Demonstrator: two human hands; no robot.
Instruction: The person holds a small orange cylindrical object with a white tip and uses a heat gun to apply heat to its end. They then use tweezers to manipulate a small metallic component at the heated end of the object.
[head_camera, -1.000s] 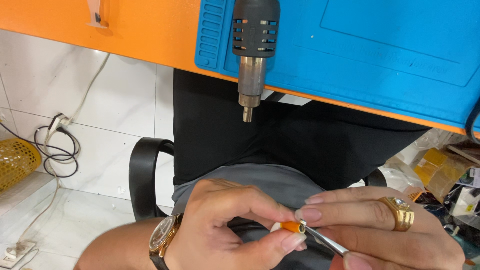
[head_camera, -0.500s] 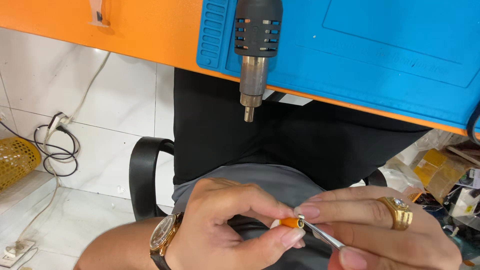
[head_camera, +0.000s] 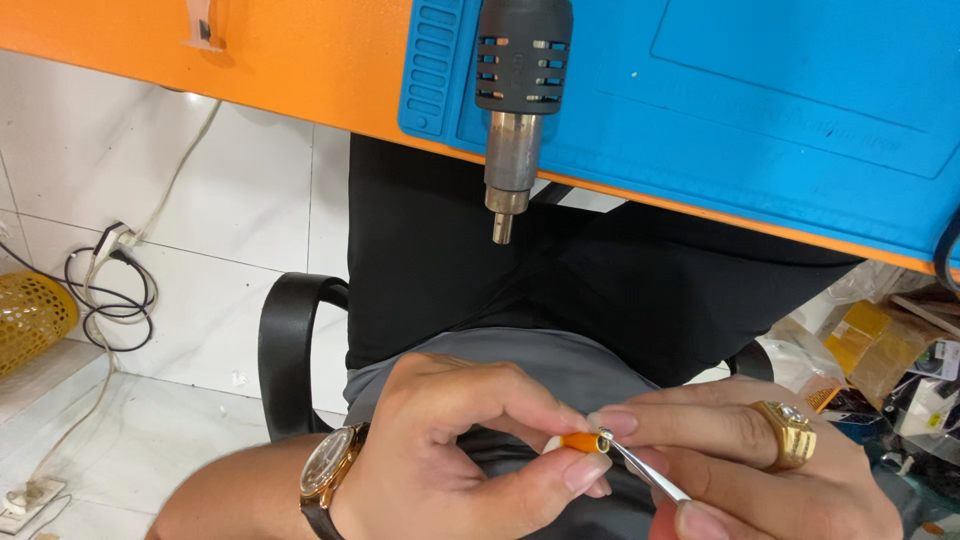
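Observation:
My left hand (head_camera: 460, 460), with a wristwatch on its wrist, pinches a small orange-handled tool (head_camera: 580, 441) between thumb and fingers, low in the head view above my lap. My right hand (head_camera: 740, 450), wearing a gold ring, grips the thin silver metal tip (head_camera: 645, 472) that sticks out of the tool's metal collar. Both hands touch each other around the tool. Most of the tool's handle is hidden inside my left fingers.
A hot-air gun (head_camera: 520, 90) lies on a blue work mat (head_camera: 760, 90) on the orange table (head_camera: 300, 60), its nozzle hanging over the edge. A black chair armrest (head_camera: 290, 350) is at my left. Cables (head_camera: 110, 290), a yellow basket (head_camera: 30, 315) and clutter (head_camera: 890, 350) lie on the floor.
The hands stay joined on the tool and shift only slightly. The right fingers have slid a little closer along the metal tip towards the orange handle.

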